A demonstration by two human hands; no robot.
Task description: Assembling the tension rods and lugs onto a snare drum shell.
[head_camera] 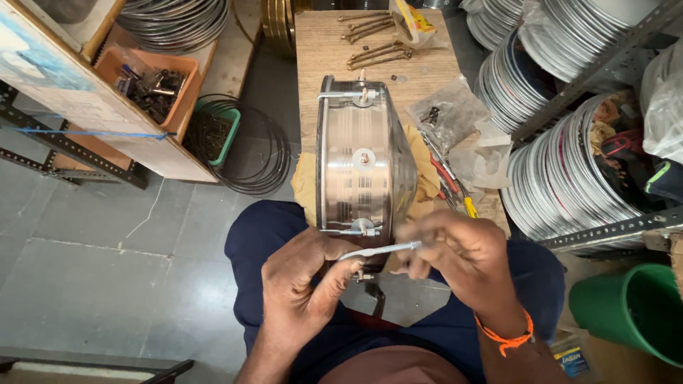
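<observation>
- I saw the left hand (302, 284) and right hand (455, 259) both pinching a thin metal rod (380, 249), held just below the shell (359, 163) on the counter (334, 50).
- I judged the rod light, stiff and slippery; its ends gave the best hold.
- The orange bin (153, 82) held dark metal fittings.

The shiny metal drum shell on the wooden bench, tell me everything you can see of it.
The shiny metal drum shell is a round, ribbed, chrome-looking cylinder lying on its side on a yellow cloth over the wooden bench. Bolted lugs sit along its side. The left hand touches its near end, and both hands hold a thin metal rod.
</observation>
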